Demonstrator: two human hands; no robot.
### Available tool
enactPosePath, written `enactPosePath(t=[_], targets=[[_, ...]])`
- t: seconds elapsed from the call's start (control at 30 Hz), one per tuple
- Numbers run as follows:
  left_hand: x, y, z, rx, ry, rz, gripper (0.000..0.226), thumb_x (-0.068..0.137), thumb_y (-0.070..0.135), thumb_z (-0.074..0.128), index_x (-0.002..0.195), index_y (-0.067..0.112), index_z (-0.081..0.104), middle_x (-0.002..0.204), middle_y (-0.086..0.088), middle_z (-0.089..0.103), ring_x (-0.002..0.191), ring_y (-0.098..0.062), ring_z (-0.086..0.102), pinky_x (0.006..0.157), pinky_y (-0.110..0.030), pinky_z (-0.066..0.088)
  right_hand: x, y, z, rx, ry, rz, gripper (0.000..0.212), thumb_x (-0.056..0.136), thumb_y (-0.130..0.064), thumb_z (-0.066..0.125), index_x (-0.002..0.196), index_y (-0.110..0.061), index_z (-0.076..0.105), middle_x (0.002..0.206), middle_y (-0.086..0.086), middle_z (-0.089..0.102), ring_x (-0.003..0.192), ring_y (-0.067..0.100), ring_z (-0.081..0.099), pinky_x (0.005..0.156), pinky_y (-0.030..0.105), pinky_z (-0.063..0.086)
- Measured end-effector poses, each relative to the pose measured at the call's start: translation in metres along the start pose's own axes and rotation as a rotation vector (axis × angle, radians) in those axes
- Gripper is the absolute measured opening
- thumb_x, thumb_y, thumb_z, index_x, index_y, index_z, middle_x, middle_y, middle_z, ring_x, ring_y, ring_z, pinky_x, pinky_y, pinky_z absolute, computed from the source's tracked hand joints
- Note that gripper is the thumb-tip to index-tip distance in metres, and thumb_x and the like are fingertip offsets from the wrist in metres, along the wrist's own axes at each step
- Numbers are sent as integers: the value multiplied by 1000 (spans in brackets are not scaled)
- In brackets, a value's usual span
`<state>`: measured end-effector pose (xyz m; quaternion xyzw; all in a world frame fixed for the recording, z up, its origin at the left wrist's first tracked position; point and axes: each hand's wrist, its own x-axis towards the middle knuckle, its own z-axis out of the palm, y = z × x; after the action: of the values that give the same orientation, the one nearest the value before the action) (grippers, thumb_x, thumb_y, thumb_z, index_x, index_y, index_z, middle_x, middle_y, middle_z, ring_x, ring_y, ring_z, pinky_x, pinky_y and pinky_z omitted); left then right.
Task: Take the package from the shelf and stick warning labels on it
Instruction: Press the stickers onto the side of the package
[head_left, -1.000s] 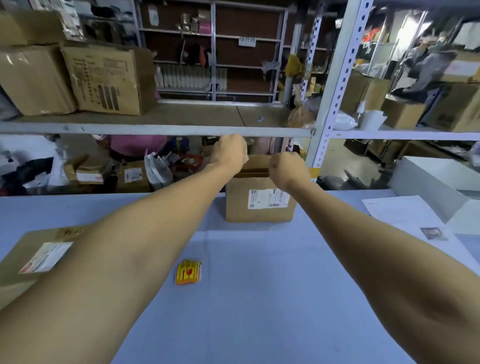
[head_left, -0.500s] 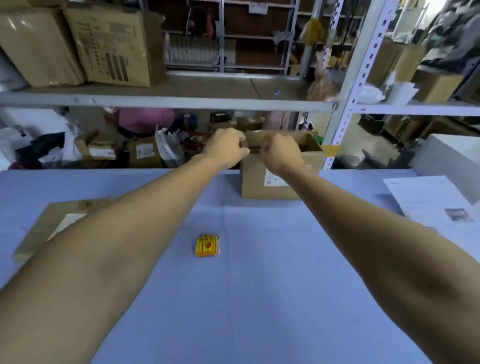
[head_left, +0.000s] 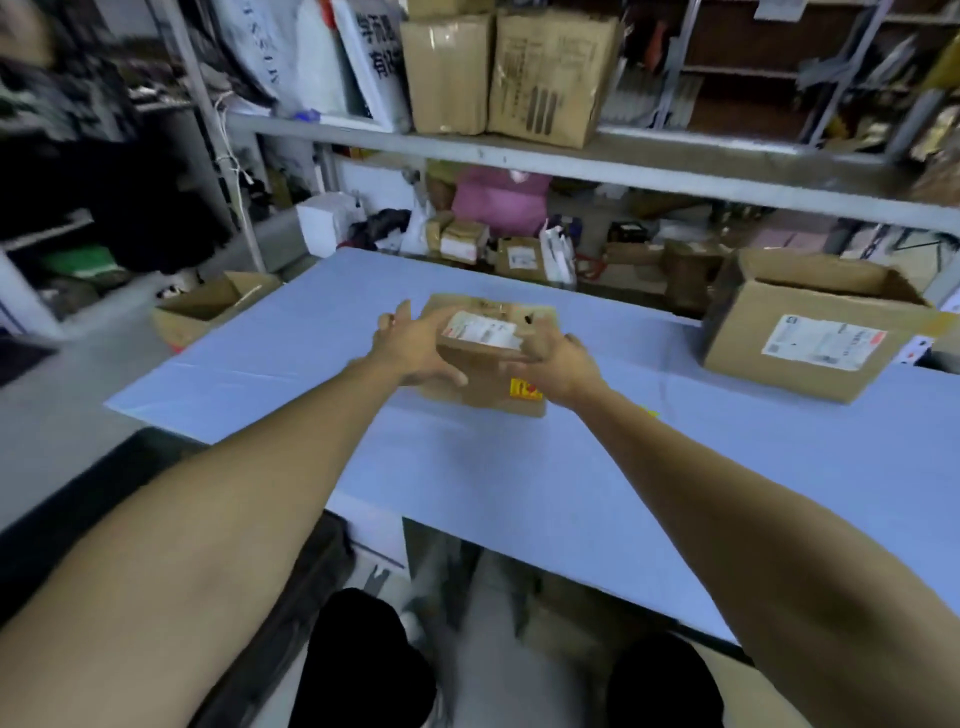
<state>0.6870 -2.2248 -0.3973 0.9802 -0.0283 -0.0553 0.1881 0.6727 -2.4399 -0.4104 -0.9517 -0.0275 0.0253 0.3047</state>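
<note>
Both hands, left (head_left: 415, 345) and right (head_left: 558, 364), grip small brown cardboard package (head_left: 485, 358) on pale blue table (head_left: 519, 483); cluttered grey metal shelf (head_left: 623, 166) at 12, open brown cardboard box (head_left: 810, 332) at 2.

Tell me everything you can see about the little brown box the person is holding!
The small brown box looks like plain cardboard, closed, and a bit blurry. A white printed label sits on its top, and a yellow and red sticker shows on the side facing the camera. It is tilted slightly over the blue table, low near the middle; whether it touches the table cannot be told. The left hand holds its left side and the right hand holds its right side.
</note>
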Motion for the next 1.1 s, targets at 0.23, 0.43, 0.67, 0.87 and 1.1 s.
enactPosePath(t=[0.23, 0.43, 0.67, 0.87, 1.1], targets=[[21, -26, 23, -385, 117, 69, 81, 67, 25, 87, 140, 28, 53, 138, -8, 60, 128, -28, 54, 107, -36, 44, 6, 11, 27, 93, 139, 43, 71, 78, -45, 76, 140, -37, 43, 130, 6, 62, 119, 34, 55, 80, 31, 44], [-6, -14, 44, -480, 176, 105, 64, 70, 29, 83, 129, 37, 62, 131, -1, 65, 120, -23, 59, 104, -35, 47, -27, 35, 9, 113, 155, 100, 76, 77, -48, 76, 145, -39, 42, 136, 3, 59, 123, 30, 54, 87, 36, 53], [-53, 21, 64, -454, 161, 157, 61, 74, 28, 81, 131, 36, 60, 133, -3, 63, 122, -24, 55, 103, -32, 45, -85, 69, -6, 168, 188, 114, 76, 78, -42, 78, 146, -37, 42, 136, 4, 58, 114, 24, 55, 78, 26, 46], [-76, 38, 66, -350, 89, 179, 63, 83, 25, 74, 141, 33, 50, 142, -10, 54, 130, -31, 49, 106, -35, 40, -108, 71, -15, 71, 131, 100, 78, 83, -46, 73, 150, -34, 34, 141, 7, 53, 126, 34, 50, 86, 33, 49], [-101, 53, 31, -55, 173, 199, 54, 91, 36, 61, 142, 27, 46, 145, -13, 43, 132, -34, 44, 108, -43, 40, -126, 51, -39, -159, 159, 63, 58, 90, -36, 64, 143, -21, 45, 132, 19, 57, 121, 37, 54, 91, 42, 52]])
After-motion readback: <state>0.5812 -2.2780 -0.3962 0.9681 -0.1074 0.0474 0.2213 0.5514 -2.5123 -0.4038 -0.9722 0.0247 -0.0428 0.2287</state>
